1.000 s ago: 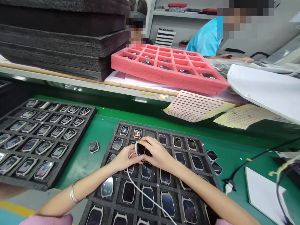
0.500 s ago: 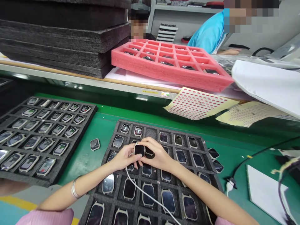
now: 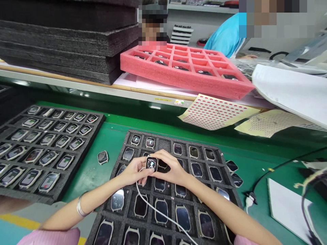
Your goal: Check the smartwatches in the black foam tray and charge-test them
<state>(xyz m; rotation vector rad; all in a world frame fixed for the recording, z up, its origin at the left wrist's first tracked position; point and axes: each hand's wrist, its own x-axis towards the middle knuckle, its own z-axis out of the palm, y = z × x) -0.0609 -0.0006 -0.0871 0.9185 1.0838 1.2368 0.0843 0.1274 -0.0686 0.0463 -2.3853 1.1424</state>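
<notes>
Between both my hands I hold a smartwatch (image 3: 151, 163) without straps, its screen lit with a watch face. My left hand (image 3: 136, 171) grips its left side, and a white cable (image 3: 155, 209) runs from those fingers down toward the front. My right hand (image 3: 170, 169) has its fingers along the top and right side of the watch. Below the hands lies a dark grey foam tray (image 3: 163, 140) with strapless watches in its cells. Two of them, at the back left, have lit screens, such as this watch (image 3: 136, 140). My fingers partly cover several cells.
Left is another foam tray (image 3: 84, 136) of watches. A single watch (image 3: 103, 157) lies between the trays, and two loose watches (image 3: 232, 166) lie at right. Behind, a shelf bears stacked black foam (image 3: 109, 42) and a pink tray (image 3: 184, 80). A person's blue sleeve (image 3: 224, 35) shows beyond.
The screen of the watch in my hands has gone from dark to a lit watch face. My hands keep nearly the same place and hold.
</notes>
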